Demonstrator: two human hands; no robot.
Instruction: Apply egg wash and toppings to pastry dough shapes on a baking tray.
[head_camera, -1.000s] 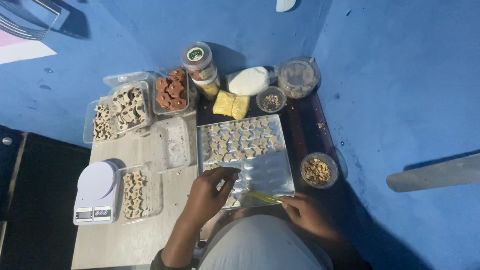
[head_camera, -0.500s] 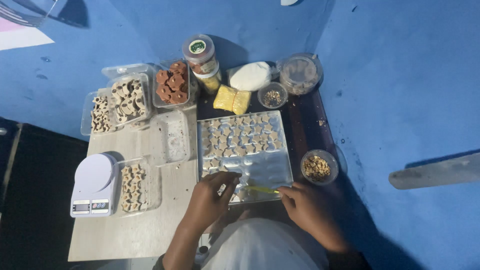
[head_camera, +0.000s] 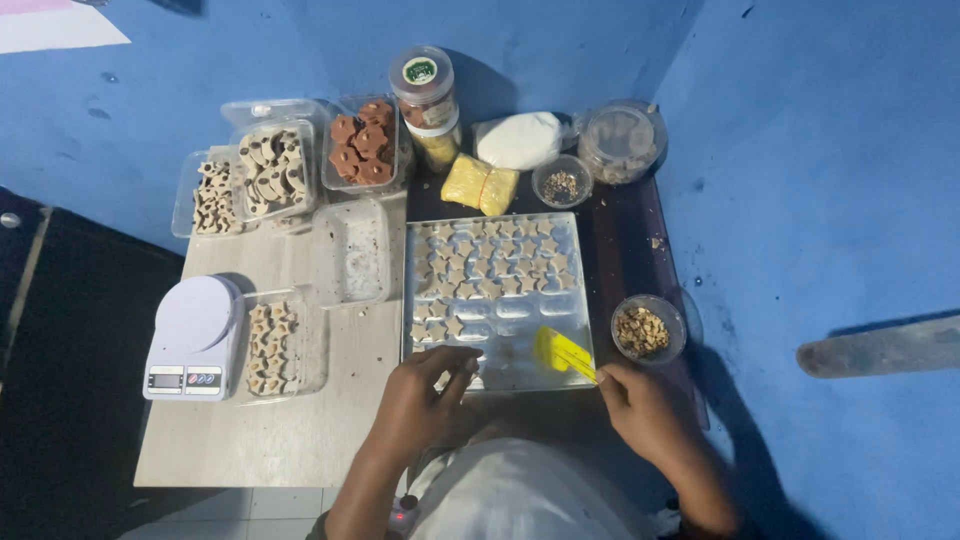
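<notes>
A clear plastic mould tray (head_camera: 500, 330) with star-shaped cavities lies on the low table; its far rows hold pale star pieces (head_camera: 490, 265), the near rows look bare. My left hand (head_camera: 425, 400) rests on the tray's near left corner, fingers pinched together over a cavity; whether they hold a piece cannot be told. My right hand (head_camera: 645, 410) grips the handle of a small yellow spatula (head_camera: 562, 353), whose blade lies on the tray's near right part. A white cloth over my lap (head_camera: 530, 490) fills the bottom.
A white kitchen scale (head_camera: 195, 335), clear boxes of pale star pieces (head_camera: 275, 345) and brown flower pieces (head_camera: 365, 150), an open clear box (head_camera: 352, 250), jars (head_camera: 425, 105), a yellow packet (head_camera: 480, 185), a white bag (head_camera: 520, 140) and a bowl of chopped nuts (head_camera: 645, 330) surround the tray. Blue walls close in.
The view has tipped down and closer. My right hand has drawn the yellow spatula onto the tray's near right part; my left hand stays at the near left corner.
</notes>
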